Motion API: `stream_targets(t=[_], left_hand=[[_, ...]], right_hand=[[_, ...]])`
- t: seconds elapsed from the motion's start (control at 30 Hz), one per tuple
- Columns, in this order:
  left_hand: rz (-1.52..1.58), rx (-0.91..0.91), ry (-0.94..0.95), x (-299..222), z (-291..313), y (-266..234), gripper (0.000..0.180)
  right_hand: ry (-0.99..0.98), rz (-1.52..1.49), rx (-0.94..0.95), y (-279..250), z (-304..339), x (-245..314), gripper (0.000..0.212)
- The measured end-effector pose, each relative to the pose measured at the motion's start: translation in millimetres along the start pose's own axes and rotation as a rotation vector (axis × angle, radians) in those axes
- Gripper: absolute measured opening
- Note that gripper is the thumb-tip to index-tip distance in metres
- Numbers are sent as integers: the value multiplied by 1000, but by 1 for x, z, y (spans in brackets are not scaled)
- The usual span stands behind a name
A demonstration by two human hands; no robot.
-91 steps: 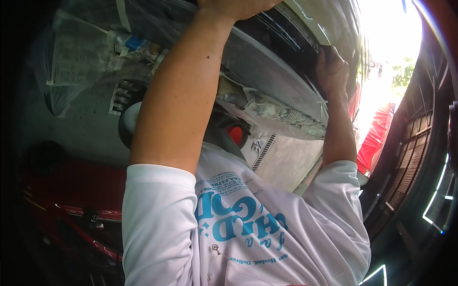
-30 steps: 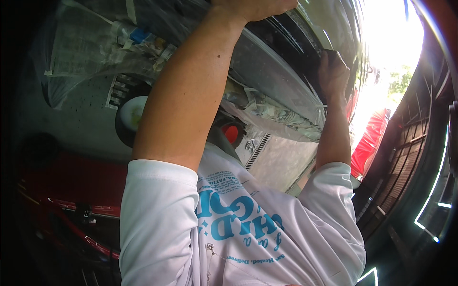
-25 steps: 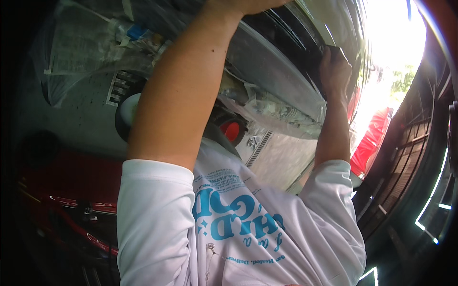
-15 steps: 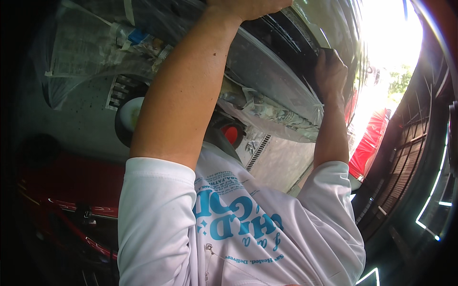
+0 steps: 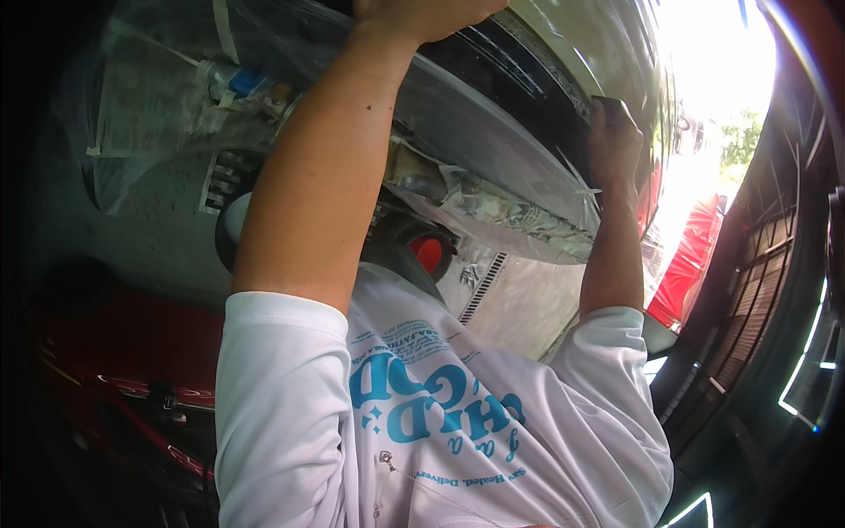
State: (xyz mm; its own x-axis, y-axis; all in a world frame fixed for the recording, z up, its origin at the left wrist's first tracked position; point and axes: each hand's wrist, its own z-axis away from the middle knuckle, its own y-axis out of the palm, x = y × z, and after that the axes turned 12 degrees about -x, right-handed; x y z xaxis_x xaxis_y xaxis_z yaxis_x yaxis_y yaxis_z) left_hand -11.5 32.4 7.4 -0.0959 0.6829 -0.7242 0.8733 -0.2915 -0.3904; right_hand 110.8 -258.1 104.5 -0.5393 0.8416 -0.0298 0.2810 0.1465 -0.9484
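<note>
My left hand (image 5: 431, 16) is at the top edge over a vehicle body, its fingers mostly cut off by the frame. Curled around a small dark block-like piece (image 5: 614, 114), my right hand (image 5: 615, 148) is against the body's right part. Between the hands runs a dark glossy panel (image 5: 519, 75), bordered above by a pale greenish-grey panel (image 5: 585, 40). Clear plastic sheeting (image 5: 484, 123) hangs beneath the dark panel. Masking newspaper (image 5: 502, 207) lines its lower side.
A red car (image 5: 132, 352) stands at the lower left. Below the plastic are a round red object (image 5: 428, 255) and a floor drain grate (image 5: 482, 286). Red sheeting (image 5: 691, 260) is at the right, beside a dark wall with a slatted panel (image 5: 757, 273).
My left hand and forearm have shifted slightly left. My right hand is slightly lower in view, with more of the dark piece showing. The view has also shifted a little.
</note>
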Motion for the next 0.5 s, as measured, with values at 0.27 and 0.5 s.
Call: stream_targets(t=[0.27,0.5], left_hand=[[-80,83,-76,-8,3,-7,42],[-116,46,-15,-4,5,-3,39]], right_hand=[[-28,122,42,17,1,-22,35],[227,-45,-120,-37,43,-55,36]])
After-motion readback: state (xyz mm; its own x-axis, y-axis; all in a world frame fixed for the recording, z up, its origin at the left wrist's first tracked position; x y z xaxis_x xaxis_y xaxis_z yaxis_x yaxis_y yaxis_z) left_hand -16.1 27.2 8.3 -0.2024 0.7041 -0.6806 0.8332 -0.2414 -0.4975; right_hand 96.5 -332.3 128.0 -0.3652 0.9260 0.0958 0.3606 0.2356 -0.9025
